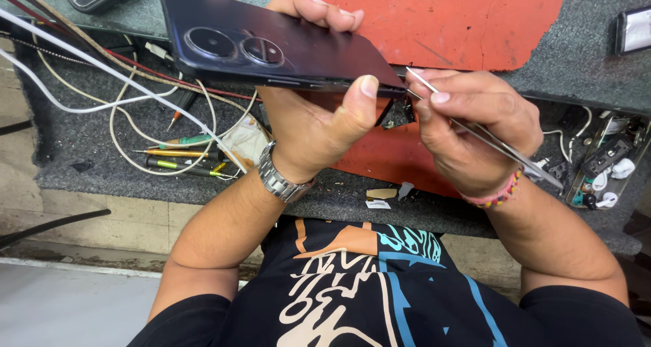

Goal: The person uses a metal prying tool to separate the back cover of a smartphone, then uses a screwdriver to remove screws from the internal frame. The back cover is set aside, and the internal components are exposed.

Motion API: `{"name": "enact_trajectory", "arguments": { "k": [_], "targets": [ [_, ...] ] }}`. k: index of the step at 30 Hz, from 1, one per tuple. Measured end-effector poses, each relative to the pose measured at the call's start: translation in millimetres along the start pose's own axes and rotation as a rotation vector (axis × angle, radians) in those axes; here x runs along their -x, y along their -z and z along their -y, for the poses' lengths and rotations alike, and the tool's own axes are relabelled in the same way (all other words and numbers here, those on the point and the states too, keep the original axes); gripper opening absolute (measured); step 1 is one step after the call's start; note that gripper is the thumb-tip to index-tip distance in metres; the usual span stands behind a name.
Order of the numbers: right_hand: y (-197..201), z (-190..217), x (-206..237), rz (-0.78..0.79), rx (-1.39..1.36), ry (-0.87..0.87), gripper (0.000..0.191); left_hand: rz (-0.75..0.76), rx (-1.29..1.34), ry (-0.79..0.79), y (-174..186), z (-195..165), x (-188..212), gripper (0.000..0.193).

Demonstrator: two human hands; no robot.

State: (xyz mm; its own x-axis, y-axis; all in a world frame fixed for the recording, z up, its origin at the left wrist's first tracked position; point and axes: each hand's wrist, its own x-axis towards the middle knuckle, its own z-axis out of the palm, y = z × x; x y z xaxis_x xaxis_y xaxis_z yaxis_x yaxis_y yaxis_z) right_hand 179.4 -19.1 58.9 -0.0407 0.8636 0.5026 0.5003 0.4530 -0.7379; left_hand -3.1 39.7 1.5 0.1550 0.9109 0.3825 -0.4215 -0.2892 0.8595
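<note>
Lower frame, nearest: dark printed shirt (380, 286) and two bare forearms; a metal wristwatch (283, 179) on the left wrist, a beaded bracelet (498, 194) on the right.

Centre: left hand (315, 116) wrapped around a dark smartphone (271, 45), thumb pressed to the lower edge, fingers curled over the far edge. The phone is held off the bench, tilted, twin camera rings showing.

Centre right: right hand (468, 127), fingers pressed together, pinching metal tweezers (475, 127), their tip at the phone's right-hand corner.

Handling, judged: phone light, rigid, smooth-backed and likely slippery; best gripped by its long edges, clear of the lenses.

Beyond: grey bench mat (81, 137), red work mat (434, 22), screwdrivers (183, 154) and loose wires (102, 83) at left.
</note>
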Motion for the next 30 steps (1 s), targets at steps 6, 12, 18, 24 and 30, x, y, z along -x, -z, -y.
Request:
{"name": "enact_trajectory", "arguments": {
  "k": [6,12,18,24,30],
  "targets": [
    [-9.6,-21.1,-3.7,-0.027,-0.151,0.073,0.019,0.016,0.060,-0.004,1.3,-0.2,-3.1,0.101],
    [-14.1,-30.7,-2.0,-0.034,-0.187,0.086,0.020,0.017,0.096,0.059,1.8,-1.3,-6.1,0.066],
    [-15.3,-25.8,-5.5,-0.007,-0.166,0.079,0.020,0.028,0.091,0.034,3.0,-2.9,-10.3,0.062],
    [-12.9,-22.0,-4.5,0.009,-0.203,-0.027,0.019,0.049,0.099,0.094,5.5,-11.0,-14.5,0.052],
    [-7.3,-24.6,-5.2,0.023,-0.519,-0.189,0.014,0.107,0.126,0.141,11.0,-16.4,-19.8,0.052]
  ]
}}
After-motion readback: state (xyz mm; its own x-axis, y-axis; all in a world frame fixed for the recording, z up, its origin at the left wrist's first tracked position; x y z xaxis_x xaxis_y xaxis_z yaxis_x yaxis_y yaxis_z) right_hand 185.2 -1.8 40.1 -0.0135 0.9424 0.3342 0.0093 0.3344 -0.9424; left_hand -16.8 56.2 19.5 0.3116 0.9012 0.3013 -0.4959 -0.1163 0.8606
